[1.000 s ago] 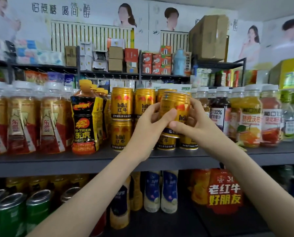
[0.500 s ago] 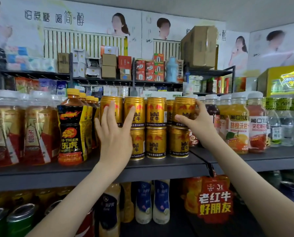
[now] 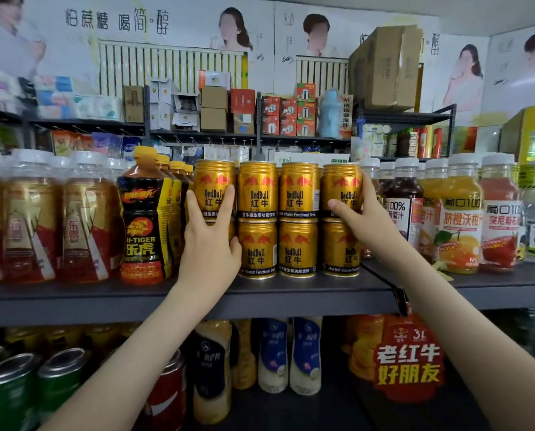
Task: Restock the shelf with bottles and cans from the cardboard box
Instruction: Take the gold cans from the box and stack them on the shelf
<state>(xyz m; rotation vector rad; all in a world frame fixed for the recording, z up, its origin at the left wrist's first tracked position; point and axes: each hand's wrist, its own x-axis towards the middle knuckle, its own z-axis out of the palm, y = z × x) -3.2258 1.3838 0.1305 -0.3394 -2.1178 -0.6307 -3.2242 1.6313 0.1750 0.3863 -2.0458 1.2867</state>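
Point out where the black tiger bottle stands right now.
In the head view, the black tiger bottle stands on the shelf left of centre, between the white-capped bottles and the gold cans.

Stacked Red Bull cans [image 3: 297,219] fill the shelf [image 3: 73,303] between Hi-Tiger bottles [image 3: 144,219] and juice bottles [image 3: 459,219]. Open room lies above their tops and before the shelf's front edge.

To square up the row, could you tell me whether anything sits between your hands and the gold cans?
Nothing visible does: the left hand touches the top-left gold can with straight fingers, and the right hand grips the top-right gold can.
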